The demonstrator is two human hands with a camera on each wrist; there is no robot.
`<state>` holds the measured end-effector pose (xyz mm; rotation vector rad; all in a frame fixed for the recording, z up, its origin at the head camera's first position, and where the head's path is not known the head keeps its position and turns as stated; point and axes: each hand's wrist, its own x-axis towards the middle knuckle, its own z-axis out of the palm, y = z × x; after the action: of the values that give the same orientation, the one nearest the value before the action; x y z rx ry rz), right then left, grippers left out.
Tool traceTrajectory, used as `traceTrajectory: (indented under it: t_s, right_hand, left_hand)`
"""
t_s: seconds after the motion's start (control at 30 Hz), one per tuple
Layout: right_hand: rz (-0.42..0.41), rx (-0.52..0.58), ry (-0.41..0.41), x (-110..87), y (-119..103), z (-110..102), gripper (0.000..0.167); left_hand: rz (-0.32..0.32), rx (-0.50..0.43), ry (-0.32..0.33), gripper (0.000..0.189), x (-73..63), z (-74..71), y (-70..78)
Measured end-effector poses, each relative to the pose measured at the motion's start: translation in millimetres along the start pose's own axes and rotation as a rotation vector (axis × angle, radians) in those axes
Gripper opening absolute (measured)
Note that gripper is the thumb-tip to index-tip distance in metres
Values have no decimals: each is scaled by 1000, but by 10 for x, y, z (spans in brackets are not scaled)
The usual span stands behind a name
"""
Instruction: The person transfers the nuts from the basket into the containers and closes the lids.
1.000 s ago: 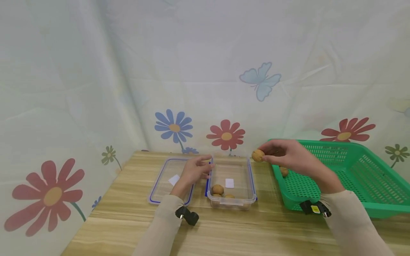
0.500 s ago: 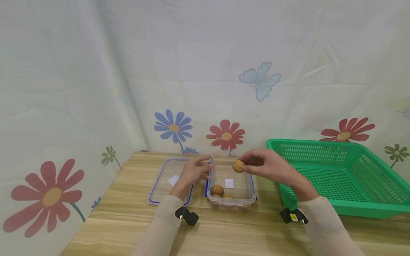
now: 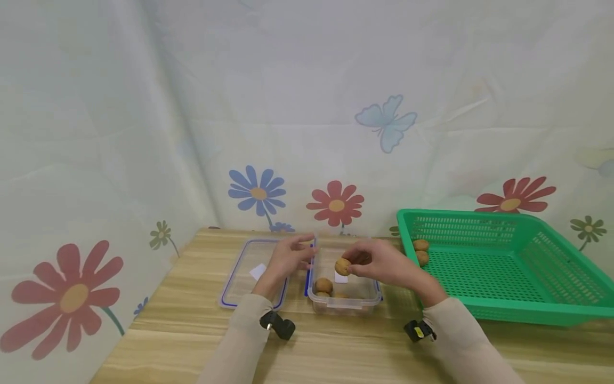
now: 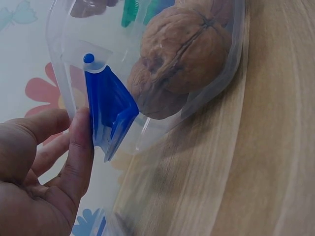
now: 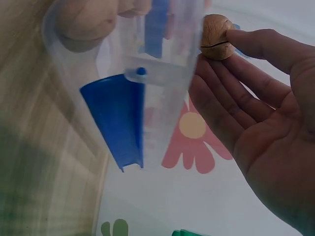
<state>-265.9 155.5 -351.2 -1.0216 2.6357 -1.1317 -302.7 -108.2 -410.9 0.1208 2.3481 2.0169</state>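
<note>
My right hand [image 3: 379,261] pinches a walnut [image 3: 342,266] between thumb and fingers, over the inside of a clear plastic box [image 3: 347,303]. In the right wrist view that walnut [image 5: 217,37] shows beside the box's rim, thumb on one side and fingertips on the other. Several walnuts [image 3: 323,285] lie in the front of the box. Against the box's left side rests my left hand [image 3: 288,257], its fingers loosely extended. The left wrist view has its fingertips right at the rim and a blue side latch [image 4: 108,105], which hangs unfastened.
Left of the box lies a clear lid [image 3: 240,282] with a blue seal, flat on the wooden table [image 3: 192,341]. A green basket [image 3: 537,313] stands to the right, with walnuts [image 3: 421,252] along its left wall. A flowered curtain [image 3: 288,133] hangs behind.
My right hand has carried the walnut leftward and down, from beside the green basket to over the box. The left hand has stayed at the box's left side.
</note>
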Motion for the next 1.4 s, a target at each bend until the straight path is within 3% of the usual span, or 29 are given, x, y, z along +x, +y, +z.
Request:
traceTrajectory:
  t_s: [0.33,0.57,0.9,1.4]
  right_hand:
    - [-19,-80,-63,85,52,211,16]
    - [-36,-137,-62,109,63,306,14]
    - [27,-190,-93,109,60,345,14]
    - [-21,-287,-118,110,28,372,8]
  left_hand:
    - [3,-22,-8,50,14,-14,-21]
    - [8,-36,-3,49,16,3,-17]
    - [3,-14,-2,50,0,11,0]
    - [7,-8,5,47,20,6,-26]
